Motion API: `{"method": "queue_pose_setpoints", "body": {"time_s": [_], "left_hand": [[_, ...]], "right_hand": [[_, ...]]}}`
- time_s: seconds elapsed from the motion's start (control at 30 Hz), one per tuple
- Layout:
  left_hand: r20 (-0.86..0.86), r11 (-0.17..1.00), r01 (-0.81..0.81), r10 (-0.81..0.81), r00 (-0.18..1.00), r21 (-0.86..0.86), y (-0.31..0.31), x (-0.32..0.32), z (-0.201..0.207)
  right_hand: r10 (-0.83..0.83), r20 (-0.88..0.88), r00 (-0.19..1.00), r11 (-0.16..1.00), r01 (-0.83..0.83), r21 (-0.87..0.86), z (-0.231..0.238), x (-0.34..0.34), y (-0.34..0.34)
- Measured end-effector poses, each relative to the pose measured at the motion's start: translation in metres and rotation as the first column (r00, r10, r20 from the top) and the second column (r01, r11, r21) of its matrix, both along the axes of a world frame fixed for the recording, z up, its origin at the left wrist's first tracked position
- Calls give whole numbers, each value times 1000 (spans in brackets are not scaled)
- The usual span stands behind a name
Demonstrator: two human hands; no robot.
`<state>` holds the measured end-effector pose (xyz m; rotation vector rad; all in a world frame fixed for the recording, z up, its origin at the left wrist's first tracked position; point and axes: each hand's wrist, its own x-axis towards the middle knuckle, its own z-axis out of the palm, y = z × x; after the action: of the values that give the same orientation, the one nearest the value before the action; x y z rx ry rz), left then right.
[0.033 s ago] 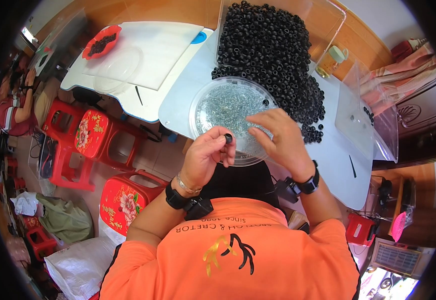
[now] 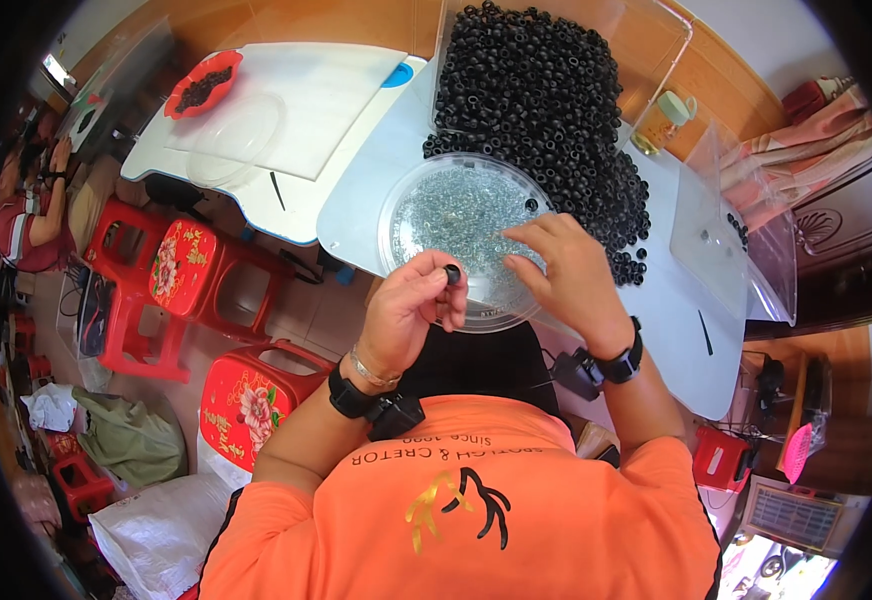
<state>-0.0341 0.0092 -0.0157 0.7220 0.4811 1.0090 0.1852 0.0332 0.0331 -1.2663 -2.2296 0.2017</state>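
Surface: white tabletop (image 2: 656, 300) fills the centre and right of the frame, edges bowed by the lens; wood floor behind it at the top.
Ring: small black ring (image 2: 452, 273), just left of frame centre, pinched at the tips of the left hand. Its hole faces up and right toward the dish; too short a piece to give a long axis.
Left hand: left hand (image 2: 408, 315) raised over the near rim of the dish, fingers curled narrow, thumb and forefinger closed on the ring. Black wrist strap and a thin bracelet below it.
Right hand: right hand (image 2: 568, 270) palm down, right of centre, fingers narrowly spread with tips lowered onto the dish contents. Whether it grips anything cannot be told.
Dish: round clear dish (image 2: 406, 215) at frame centre, holding a bed of tiny silvery pieces; a few black rings lie at its far right rim.
Pile: big heap of black rings (image 2: 536, 90), upper centre, touching the dish's far edge and trailing down the right side.
Packages: clear open box (image 2: 736, 240) at right with a few rings inside; small pale green capped bottle (image 2: 664, 118) upper right, beside the heap; red tray (image 2: 202, 84) of dark pieces upper left on a second white table (image 2: 336, 110).
Floor side: red stools (image 2: 188, 268) with flower print at left; white sack (image 2: 156, 535) lower left.
Other: another person's arm (image 2: 51, 205) at far left edge.
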Motion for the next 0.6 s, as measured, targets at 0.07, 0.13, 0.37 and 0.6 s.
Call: {"method": "queue_pose_setpoints", "body": {"time_s": [0.07,0.13,0.37,0.6], "left_hand": [[-7,1000,-17,17,1000,1,4,-1,3],[-11,999,-46,46,999,13,7,-1,2],[-56,999,-37,37,998,5,12,2,0],[-116,999,-31,35,993,37,7,2,1]], "right_hand": [[-31,129,991,999,32,-1,-6,8,7],[-57,254,966,998,58,3,-12,10,13],[-19,178,984,1000,22,-12,-31,4,26],[-91,-165,982,975,55,-215,-31,6,25]]}}
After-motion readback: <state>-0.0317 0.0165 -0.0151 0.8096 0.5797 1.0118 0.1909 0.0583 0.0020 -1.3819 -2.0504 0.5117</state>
